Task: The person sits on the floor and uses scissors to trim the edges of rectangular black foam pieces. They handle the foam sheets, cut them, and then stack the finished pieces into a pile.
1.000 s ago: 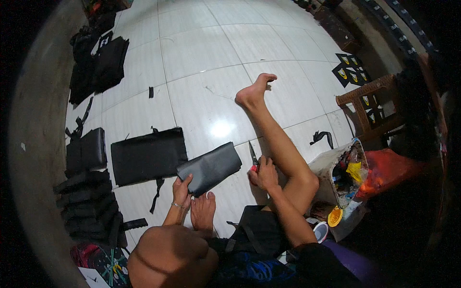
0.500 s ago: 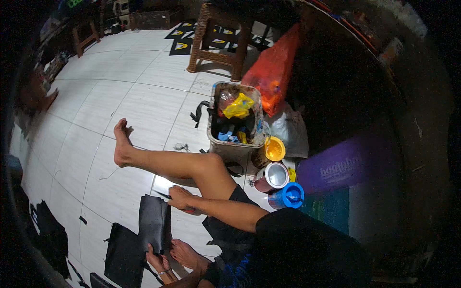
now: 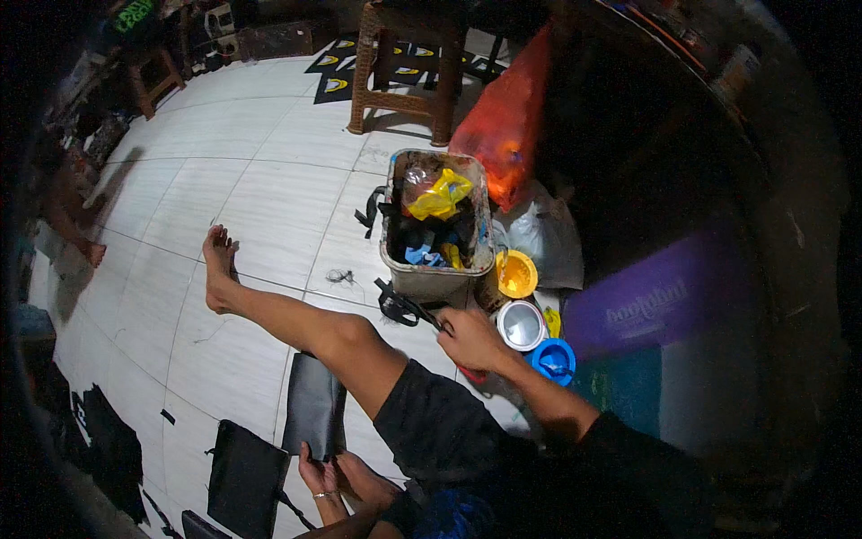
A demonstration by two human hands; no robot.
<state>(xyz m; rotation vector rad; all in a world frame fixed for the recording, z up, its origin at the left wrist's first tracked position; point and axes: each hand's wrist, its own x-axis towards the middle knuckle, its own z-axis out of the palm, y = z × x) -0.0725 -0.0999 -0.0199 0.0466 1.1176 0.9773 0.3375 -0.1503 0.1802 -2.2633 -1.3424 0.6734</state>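
My left hand, with a bracelet at the wrist, grips the near edge of a black, shiny flat bag resting over the tiles beside my bent leg. My right hand is closed around red-handled scissors, mostly hidden by the fingers; their dark tip points toward the bin. Black strap scraps lie just beyond that tip, by the bin's near corner. Left of the bag, a second flat black bag with a strap lies on the floor.
A grimy bin holds scraps and yellow plastic. Beside it stand yellow, white-rimmed and blue containers and a red sack. Behind is a brown stool. Black pieces lie far left; another person's foot shows.
My right hand has swung right with the scissors, from beside the bag to near the bin and containers. The left hand and bag have shifted slightly right in view.
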